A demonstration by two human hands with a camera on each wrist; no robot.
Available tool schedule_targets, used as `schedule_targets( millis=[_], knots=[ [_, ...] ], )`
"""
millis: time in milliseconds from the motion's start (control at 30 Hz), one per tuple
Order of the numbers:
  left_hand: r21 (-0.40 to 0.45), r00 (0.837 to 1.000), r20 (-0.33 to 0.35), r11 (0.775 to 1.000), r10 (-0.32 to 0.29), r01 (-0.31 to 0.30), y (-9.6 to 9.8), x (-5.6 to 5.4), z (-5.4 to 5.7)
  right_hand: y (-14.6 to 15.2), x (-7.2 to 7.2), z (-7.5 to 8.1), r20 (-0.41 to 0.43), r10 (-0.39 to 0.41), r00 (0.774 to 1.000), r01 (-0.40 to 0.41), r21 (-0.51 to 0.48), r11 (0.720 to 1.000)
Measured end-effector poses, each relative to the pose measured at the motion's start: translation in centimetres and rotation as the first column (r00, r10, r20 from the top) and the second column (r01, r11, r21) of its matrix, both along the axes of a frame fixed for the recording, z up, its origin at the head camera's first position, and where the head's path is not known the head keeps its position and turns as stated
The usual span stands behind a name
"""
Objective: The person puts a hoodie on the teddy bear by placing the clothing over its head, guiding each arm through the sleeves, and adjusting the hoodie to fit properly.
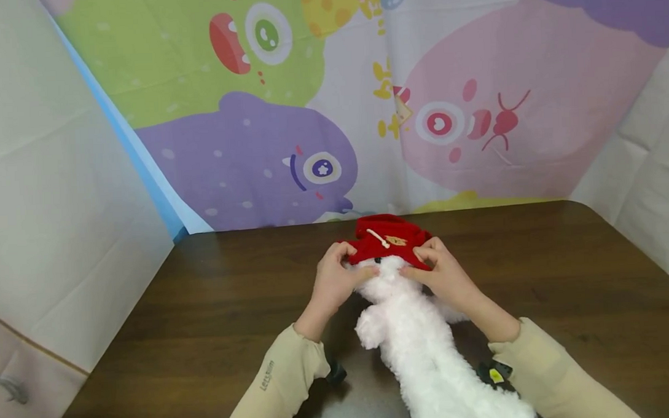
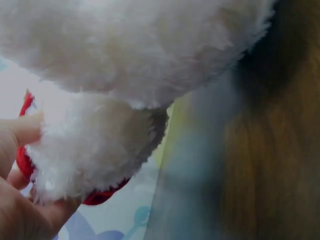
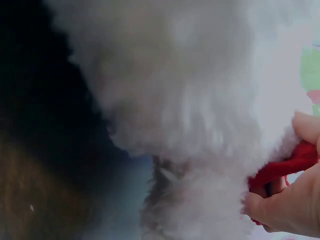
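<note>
A white fluffy plush toy (image 1: pixel 422 347) lies on its back, its head pointing away from me. Over the top of its head sits a small red hoodie (image 1: pixel 388 241) with a white drawstring and a tan emblem. My left hand (image 1: pixel 337 279) grips the hoodie's left edge, its thumb against the toy's face. At the opposite edge, my right hand (image 1: pixel 447 276) holds the red cloth the same way. One dark eye shows below the hem. The left wrist view shows white fur above my left hand (image 2: pixel 30 200); red cloth lies by my right hand (image 3: pixel 295 205) in the right wrist view.
The toy rests on a dark brown wooden table (image 1: pixel 233 311). Behind it hangs a cartoon-print cloth (image 1: pixel 244 163), with pale cloth walls (image 1: pixel 46 182) at both sides. Dark wrist straps show near both sleeves (image 1: pixel 287 364).
</note>
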State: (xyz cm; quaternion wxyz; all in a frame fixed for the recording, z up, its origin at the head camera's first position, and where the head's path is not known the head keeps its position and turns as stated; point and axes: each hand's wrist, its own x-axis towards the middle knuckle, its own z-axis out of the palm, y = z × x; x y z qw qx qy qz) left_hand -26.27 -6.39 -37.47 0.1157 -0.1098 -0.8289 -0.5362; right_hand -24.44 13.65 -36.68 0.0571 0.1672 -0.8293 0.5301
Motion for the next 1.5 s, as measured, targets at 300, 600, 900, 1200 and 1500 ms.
schedule_targets(
  millis=[300,600,900,1200,1500],
  knots=[
    [-0.032,0.998,-0.058,0.999,0.031,-0.033,0.4,0.1,-0.5,0.2,0.0,-0.9,0.067,-0.041,0.997,0.046,-0.069,0.997],
    [0.139,0.948,0.125,0.951,-0.294,0.277,-2.1,-1.6,-0.4,0.5,-0.2,-0.3,0.416,-0.103,0.904,0.141,-0.062,0.988],
    [0.19,0.884,-0.007,0.868,-0.467,0.459,-2.7,-0.2,1.1,1.3,-0.5,-0.3,0.543,0.093,0.834,0.025,-0.206,0.978],
    [0.215,0.889,0.093,0.881,-0.448,0.421,-3.1,-0.5,1.0,1.3,-0.7,-1.1,0.437,0.22,0.872,-0.054,-0.361,0.931],
    [0.026,0.938,0.041,0.938,-0.346,0.345,-2.7,-0.7,1.2,0.9,-0.2,-0.8,0.39,0.232,0.891,-0.076,-0.375,0.924]
  ],
)
